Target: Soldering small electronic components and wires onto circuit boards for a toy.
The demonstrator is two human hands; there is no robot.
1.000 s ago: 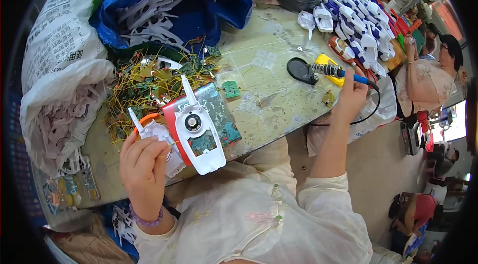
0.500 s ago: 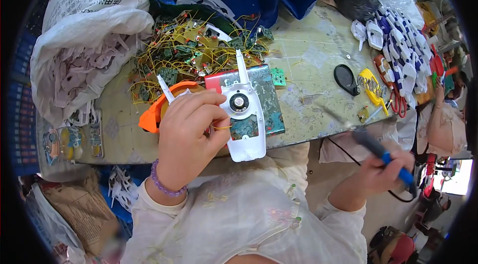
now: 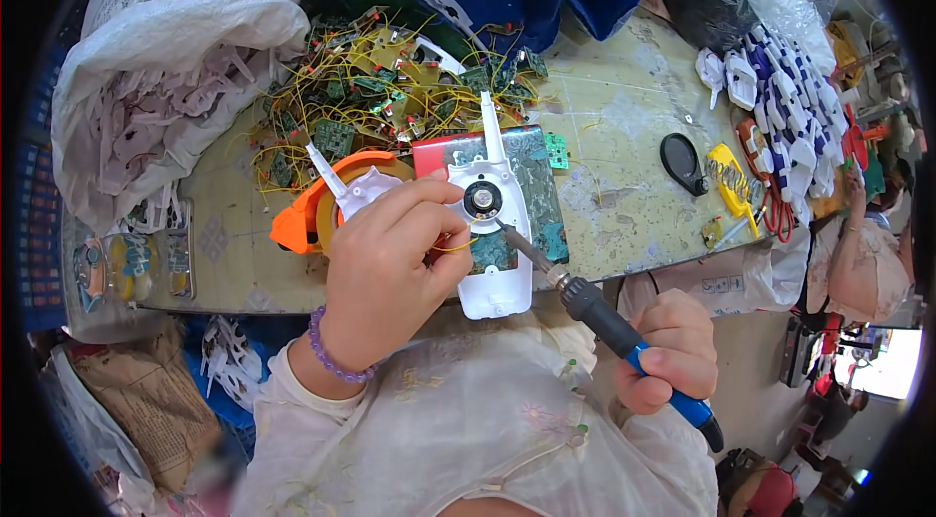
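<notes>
A white plastic housing (image 3: 494, 298) with a long antenna-like arm lies over a worn, dark green and red slab (image 3: 548, 210). Set in the housing is a small round black speaker (image 3: 483, 198). My left hand (image 3: 390, 258) is closed in a pinch at the speaker's left side, with a thin yellow wire (image 3: 454, 248) at its fingertips. Gripped in my right hand (image 3: 673, 351) is a blue-and-black soldering iron (image 3: 603, 316). Its tip reaches the speaker's lower right edge; whether it touches cannot be made out.
An orange tape dispenser (image 3: 297, 221) and another white housing sit left of my work. Behind lies a heap of wired circuit boards (image 3: 341, 98). White sacks hold plastic parts. To the right are a black oval part (image 3: 682, 164), a yellow soldering stand (image 3: 731, 180) and stacked white-and-purple parts (image 3: 795, 117).
My right hand has brought the soldering iron in from the right, so its tip is now at the speaker. My left hand keeps its pinch beside the speaker.
</notes>
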